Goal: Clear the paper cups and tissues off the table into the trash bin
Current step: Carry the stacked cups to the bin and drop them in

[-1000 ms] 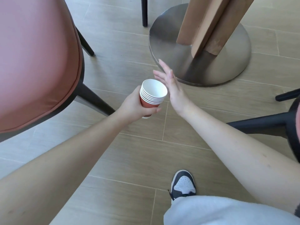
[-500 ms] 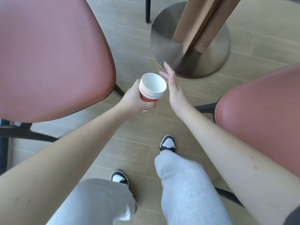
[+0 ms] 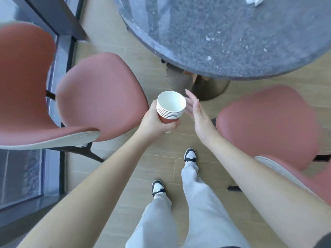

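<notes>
At frame centre the left hand (image 3: 154,120) grasps the nested paper cups (image 3: 170,107) around their red wall, a light, crushable stack best held there gently, while the right hand (image 3: 198,115) hovers relaxed beside the rims.

A round, dark speckled table (image 3: 223,38) carries a crumpled white tissue (image 3: 254,0) at its far edge.
</notes>
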A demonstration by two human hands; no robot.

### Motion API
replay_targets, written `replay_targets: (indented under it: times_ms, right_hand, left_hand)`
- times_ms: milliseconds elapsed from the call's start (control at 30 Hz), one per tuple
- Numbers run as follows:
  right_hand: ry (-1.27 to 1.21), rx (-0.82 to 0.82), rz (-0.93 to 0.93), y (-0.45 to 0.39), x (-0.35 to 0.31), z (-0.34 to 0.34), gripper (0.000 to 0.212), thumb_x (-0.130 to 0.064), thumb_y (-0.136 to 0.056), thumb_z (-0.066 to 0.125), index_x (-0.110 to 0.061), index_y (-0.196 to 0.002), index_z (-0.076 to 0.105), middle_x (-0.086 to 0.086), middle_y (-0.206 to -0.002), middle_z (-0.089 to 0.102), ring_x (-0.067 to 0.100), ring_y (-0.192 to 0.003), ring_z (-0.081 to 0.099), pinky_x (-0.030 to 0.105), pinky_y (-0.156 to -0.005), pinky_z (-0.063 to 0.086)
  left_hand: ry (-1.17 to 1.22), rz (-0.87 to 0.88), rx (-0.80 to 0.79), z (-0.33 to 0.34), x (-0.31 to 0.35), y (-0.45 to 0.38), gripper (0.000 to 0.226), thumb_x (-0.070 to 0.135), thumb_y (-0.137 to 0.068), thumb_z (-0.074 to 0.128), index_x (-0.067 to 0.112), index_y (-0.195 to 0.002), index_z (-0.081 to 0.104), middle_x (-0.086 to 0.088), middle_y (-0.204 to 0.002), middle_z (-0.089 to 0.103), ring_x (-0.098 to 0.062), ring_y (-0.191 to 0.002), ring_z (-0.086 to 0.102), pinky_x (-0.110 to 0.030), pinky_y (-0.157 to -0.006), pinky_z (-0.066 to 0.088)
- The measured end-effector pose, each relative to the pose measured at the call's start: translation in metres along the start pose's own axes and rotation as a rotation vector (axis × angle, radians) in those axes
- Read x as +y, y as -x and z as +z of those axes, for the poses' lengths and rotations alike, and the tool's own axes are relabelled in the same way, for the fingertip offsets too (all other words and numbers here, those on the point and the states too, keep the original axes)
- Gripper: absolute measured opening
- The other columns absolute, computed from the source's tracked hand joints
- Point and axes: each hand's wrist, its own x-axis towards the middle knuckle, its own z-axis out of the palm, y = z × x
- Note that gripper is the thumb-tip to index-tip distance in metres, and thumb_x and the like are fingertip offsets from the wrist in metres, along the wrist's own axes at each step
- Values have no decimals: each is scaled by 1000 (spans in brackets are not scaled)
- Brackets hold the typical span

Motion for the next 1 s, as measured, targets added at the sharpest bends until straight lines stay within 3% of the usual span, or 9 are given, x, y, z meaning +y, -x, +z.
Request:
replay_targets:
  times_ms: [100, 233, 400, 567, 633, 767, 833, 933, 1000]
  right_hand:
    - [15, 66, -70, 46, -38, -5, 74, -72, -89, 19, -34, -152, 30, 0, -151, 47, 7, -138, 47, 43, -121, 32]
    - [-10, 185, -152, 103, -72, -21, 90, -91, -78, 25, -40, -152, 29, -2, -152, 46, 4, -137, 47, 40, -120, 34]
    - [-2, 230, -157, 174, -85, -44, 90, -90, -79, 23, -39, -154, 28, -6, -154, 44, 1, -140, 42, 42, -121, 32]
    - [-20, 317, -206, 249, -93, -83, 79, -84, -86, 20, -39, -151, 31, -9, -154, 45, 0, -141, 41, 42, -121, 32]
    - [-34, 365, -227, 276, -92, -106, 79, -82, -89, 21, -35, -151, 36, -9, -152, 47, 2, -141, 42, 43, -120, 34]
    - [-80, 472, -246, 335, -88, -169, 71, -80, -91, 22, -40, -147, 41, -12, -149, 50, 8, -140, 45, 54, -115, 36]
    - [-101, 532, -258, 368, -86, -205, 69, -79, -92, 23, -41, -147, 41, -10, -147, 52, 9, -138, 47, 54, -113, 39]
    - [-106, 627, -270, 418, -78, -257, 64, -74, -96, 22, -42, -148, 39, -10, -145, 54, 11, -137, 49, 51, -109, 44]
    - [-112, 666, -253, 446, -71, -287, 55, -63, -102, 19, -42, -150, 37, -10, -146, 53, 11, -138, 48, 52, -110, 43]
  left_hand:
    - [49, 55, 15, -8, 29, 42, 85, 32, -64, 83, 34, -131, 31, 21, -119, 57, 21, -96, 57, -8, -63, 49]
    - [34, 142, -12, -10, 58, 87, 84, 45, -59, 82, 38, -127, 33, 25, -118, 57, 20, -102, 55, -5, -76, 46]
    - [4, 227, -92, -3, 92, 129, 88, 45, -60, 85, 32, -136, 42, 15, -124, 65, -8, -115, 63, -42, -98, 55]
    - [-35, 342, -197, 32, 144, 174, 86, 45, -62, 85, 41, -136, 43, 24, -121, 66, -3, -116, 63, -38, -96, 54]
    - [-45, 364, -239, 54, 165, 190, 84, 45, -62, 85, 40, -136, 44, 22, -120, 66, -5, -115, 64, -44, -93, 56]
    - [-55, 436, -333, 123, 205, 222, 80, 43, -64, 82, 32, -135, 46, 24, -110, 71, 6, -101, 66, -11, -82, 50]
    - [-62, 460, -377, 168, 223, 237, 89, 46, -63, 83, 23, -141, 45, 13, -121, 69, -2, -111, 65, -18, -89, 50]
    - [-36, 505, -473, 237, 244, 258, 89, 43, -65, 85, 23, -142, 44, 3, -129, 66, -18, -119, 64, -42, -98, 54]
    - [-31, 526, -515, 279, 256, 273, 87, 44, -64, 84, 27, -140, 45, 8, -128, 66, -13, -118, 63, -39, -91, 55]
